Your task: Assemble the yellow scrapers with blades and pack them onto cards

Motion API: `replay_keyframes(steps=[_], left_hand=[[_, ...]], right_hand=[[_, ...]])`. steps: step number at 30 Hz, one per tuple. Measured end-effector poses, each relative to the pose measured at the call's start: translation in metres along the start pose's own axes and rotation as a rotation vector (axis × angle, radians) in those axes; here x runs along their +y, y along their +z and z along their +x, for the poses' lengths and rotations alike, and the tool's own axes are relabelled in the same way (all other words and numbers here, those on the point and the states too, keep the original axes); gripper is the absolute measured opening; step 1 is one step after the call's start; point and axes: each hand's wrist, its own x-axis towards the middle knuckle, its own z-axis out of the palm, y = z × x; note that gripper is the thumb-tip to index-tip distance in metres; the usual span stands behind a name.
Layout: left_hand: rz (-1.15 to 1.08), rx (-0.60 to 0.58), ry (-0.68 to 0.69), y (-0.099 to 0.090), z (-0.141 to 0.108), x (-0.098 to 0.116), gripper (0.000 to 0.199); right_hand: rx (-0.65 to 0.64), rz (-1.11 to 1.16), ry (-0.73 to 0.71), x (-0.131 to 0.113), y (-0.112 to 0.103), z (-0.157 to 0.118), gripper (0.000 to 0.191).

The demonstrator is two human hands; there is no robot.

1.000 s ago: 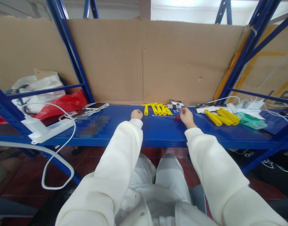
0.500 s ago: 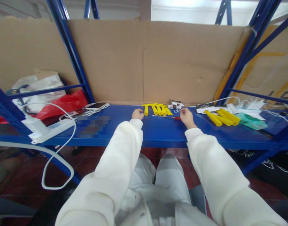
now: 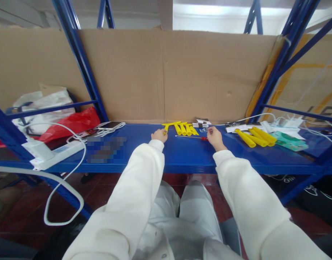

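Note:
My left hand (image 3: 159, 135) is closed on the stem of the leftmost yellow T-shaped piece (image 3: 168, 125), whose crossbar points away from me. Several similar yellow T-shaped pieces (image 3: 184, 130) lie in a row just right of it. In front of the row lies a thin screwdriver with a red handle (image 3: 204, 138). My right hand (image 3: 215, 138) rests beside that handle, fingers curled together; whatever is between them is too small to make out. Behind its fingertips is a small stack of black-and-white packets (image 3: 201, 123).
Yellow tubes (image 3: 255, 137) lie at right, near white papers and a green packet (image 3: 289, 141). At left are a phone (image 3: 109, 125), coiled white cable, a power strip (image 3: 56, 155) and a red bag (image 3: 70, 124). Cardboard (image 3: 122, 76) backs the blue shelf (image 3: 182, 159).
My left hand has moved slightly to the right and taken hold of the leftmost yellow piece, turning it a little. My right hand stays by the screwdriver. The view has tilted slightly.

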Motion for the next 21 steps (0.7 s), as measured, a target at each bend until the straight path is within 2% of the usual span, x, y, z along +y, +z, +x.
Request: replay_keyframes(steps=[7, 13, 17, 21], left_hand=[[-0.101, 0.090, -0.141, -0.005, -0.002, 0.000, 0.027], [-0.050, 0.188, -0.219, -0.012, -0.006, 0.001, 0.030], [-0.021, 0.219, -0.131, -0.011, -0.006, 0.002, 0.029], [0.014, 0.157, 0.041, -0.005, -0.005, 0.000, 0.036]], right_hand=[[0.021, 0.023, -0.018, 0.003, 0.002, 0.001, 0.022], [-0.011, 0.005, -0.005, -0.002, -0.001, -0.001, 0.022], [-0.010, 0.001, -0.005, -0.002, -0.001, 0.000, 0.021], [0.008, 0.007, -0.013, 0.000, 0.001, 0.000, 0.020]])
